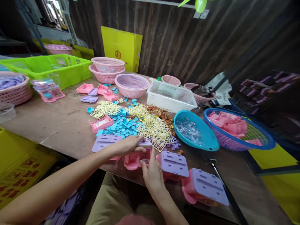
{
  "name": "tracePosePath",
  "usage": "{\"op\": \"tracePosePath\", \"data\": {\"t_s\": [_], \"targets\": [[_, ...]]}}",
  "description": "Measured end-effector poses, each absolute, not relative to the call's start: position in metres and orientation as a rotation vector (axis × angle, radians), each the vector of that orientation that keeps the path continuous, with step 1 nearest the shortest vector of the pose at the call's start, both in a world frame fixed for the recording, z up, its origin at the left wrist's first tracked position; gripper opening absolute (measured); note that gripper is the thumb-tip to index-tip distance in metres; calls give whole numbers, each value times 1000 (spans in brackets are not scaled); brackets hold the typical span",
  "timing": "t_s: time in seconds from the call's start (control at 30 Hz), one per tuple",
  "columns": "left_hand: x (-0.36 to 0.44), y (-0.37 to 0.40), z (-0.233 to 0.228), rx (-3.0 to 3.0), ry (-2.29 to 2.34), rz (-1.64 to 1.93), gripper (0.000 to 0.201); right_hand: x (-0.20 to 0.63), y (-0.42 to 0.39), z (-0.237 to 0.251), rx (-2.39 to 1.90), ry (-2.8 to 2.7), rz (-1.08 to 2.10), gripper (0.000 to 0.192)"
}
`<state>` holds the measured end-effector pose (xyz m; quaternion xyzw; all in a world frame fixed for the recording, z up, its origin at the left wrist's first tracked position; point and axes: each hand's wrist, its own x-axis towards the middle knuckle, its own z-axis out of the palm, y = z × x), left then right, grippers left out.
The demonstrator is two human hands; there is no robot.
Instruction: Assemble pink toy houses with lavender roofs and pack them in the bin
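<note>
At the table's near edge, a pink plastic toy house (131,162) sits between my two hands. My left hand (131,145) reaches over its top, fingers closed on a small purple part (145,143) at the far side. My right hand (152,172) grips the right side of the pink house, thumb toward its inside. What lies inside is mostly hidden by my fingers. Beside it on the right stand two pink houses with purple lids, a nearer one (174,164) and a farther one (209,186). Left of my hands is another purple lid (106,142).
Beyond my hands lie heaps of cream frames (159,129), turquoise pieces (124,123) and brown pieces (161,114). A turquoise basin (211,137) holds clear parts; a blue-rimmed basket (269,142) holds pink parts. A white basket (161,100) and a green crate (77,70) stand farther back.
</note>
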<state>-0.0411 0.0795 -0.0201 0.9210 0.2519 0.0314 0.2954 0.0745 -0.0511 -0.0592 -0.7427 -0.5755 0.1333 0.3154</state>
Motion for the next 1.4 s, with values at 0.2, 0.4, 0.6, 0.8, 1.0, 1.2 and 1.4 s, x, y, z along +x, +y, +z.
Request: {"op": "tracePosePath", "data": {"t_s": [0.2, 0.4, 0.6, 0.8, 1.0, 1.2, 1.4], "targets": [[-36, 64, -28, 2659, 774, 79, 48, 175, -55, 11, -2119, -1716, 199, 30], [-17, 39, -35, 2812, 818, 55, 60, 255, -20, 8, -2251, -2252, 453, 34], [-51, 37, -40, 2812, 733, 291, 56, 262, -11, -25, -2148, -2396, 483, 26], [-150, 58, -30, 2651, 1000, 544, 46, 269, -11, -23, -2124, -2388, 390, 14], [-179, 72, -38, 2482, 1048, 345, 58, 215, -12, 38, -1771, -2207, 351, 15], [-167, 77, -40, 2291, 1078, 443, 55, 60, -25, 37, -1359, -2007, 590, 20], [-180, 78, -36, 2214, 1068, 415, 58, -2, -4, -37, -1376, -1997, 487, 29]]}}
